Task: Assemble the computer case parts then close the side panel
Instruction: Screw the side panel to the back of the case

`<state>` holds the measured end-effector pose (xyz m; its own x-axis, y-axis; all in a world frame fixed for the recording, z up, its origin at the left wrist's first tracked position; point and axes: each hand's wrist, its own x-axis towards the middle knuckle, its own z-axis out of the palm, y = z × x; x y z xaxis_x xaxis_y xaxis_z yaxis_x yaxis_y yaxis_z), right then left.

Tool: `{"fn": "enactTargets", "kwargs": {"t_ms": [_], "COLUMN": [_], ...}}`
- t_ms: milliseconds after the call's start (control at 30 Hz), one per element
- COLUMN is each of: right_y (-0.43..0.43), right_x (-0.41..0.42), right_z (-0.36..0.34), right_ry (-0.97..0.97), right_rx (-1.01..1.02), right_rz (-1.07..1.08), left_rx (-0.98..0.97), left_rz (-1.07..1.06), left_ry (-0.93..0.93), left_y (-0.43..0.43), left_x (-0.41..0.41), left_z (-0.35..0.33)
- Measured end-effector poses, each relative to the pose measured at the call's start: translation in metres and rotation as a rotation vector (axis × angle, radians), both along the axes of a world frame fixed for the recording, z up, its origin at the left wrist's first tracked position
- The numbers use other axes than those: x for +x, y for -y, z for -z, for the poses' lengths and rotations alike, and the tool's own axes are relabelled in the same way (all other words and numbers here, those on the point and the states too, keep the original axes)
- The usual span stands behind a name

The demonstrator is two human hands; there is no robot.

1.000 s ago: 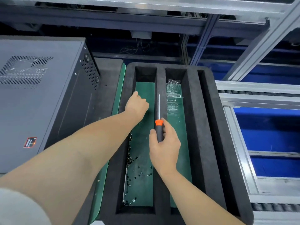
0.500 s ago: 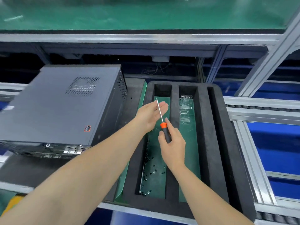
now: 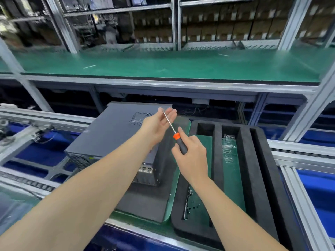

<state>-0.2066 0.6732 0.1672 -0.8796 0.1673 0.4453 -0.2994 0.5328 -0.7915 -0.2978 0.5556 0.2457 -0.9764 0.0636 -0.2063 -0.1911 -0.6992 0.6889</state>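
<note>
Above the case's right edge, the screwdriver (image 3: 176, 136) is gripped by its black handle in the right hand (image 3: 193, 158), with the fingers curled round it. Its shaft is laid across the left hand (image 3: 156, 124), which is held flat with fingers straight, the tip touching the fingers. Whether a screw is carried on the tip or in the palm cannot be made out. The case (image 3: 112, 131) is lying on its side on a dark pad (image 3: 145, 205), just left of the foam tray (image 3: 257, 171), with its vented panel uppermost and apparently seated.

Risks, as judged: a screw could be dropped and lost under the case if the tool is tilted on the way over. The palm could be pricked if the tip is pushed, and the panel's paint could be scratched by a slipped tip.

Counted: two hands, one screwdriver, one case, one tray with three slots. Loose screws (image 3: 190, 205) in the left slot are too small and too many to be counted. Clear plastic parts (image 3: 229, 151) in the middle slot cannot be counted either.
</note>
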Motion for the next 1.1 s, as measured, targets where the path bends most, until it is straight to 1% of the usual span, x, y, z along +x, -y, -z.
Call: {"fn": "enactTargets", "kwargs": {"t_ms": [133, 233, 267, 367, 500, 633, 733, 900, 1100], "right_y": [0.049, 0.101, 0.108, 0.168, 0.250, 0.315, 0.346, 0.369, 0.371], "right_x": [0.012, 0.023, 0.024, 0.039, 0.068, 0.093, 0.109, 0.127, 0.139], "right_z": [-0.009, -0.011, -0.009, -0.007, 0.003, 0.016, 0.024, 0.039, 0.044], "right_ry": [-0.001, 0.000, 0.017, 0.065, 0.161, 0.243, 0.283, 0.354, 0.370], "right_rx": [0.026, 0.033, 0.031, 0.040, -0.056, -0.156, -0.200, -0.216, -0.206], "right_rz": [-0.010, -0.028, -0.030, -0.056, -0.081, -0.030, 0.025, 0.077, 0.136], "left_rx": [-0.044, -0.059, -0.061, -0.067, -0.080, -0.076, -0.027, 0.090, 0.109], "left_rz": [0.016, 0.011, 0.004, -0.031, -0.031, -0.004, 0.067, 0.093, 0.164], "left_ry": [-0.043, -0.052, -0.046, -0.014, 0.044, 0.084, 0.137, 0.234, 0.251], "left_y": [0.058, 0.114, 0.122, 0.179, 0.249, 0.299, 0.318, 0.331, 0.333], "left_x": [0.012, 0.019, 0.021, 0.029, 0.043, 0.055, 0.067, 0.082, 0.094], "left_z": [-0.002, 0.003, 0.005, 0.016, 0.038, 0.058, 0.076, 0.102, 0.113]}}
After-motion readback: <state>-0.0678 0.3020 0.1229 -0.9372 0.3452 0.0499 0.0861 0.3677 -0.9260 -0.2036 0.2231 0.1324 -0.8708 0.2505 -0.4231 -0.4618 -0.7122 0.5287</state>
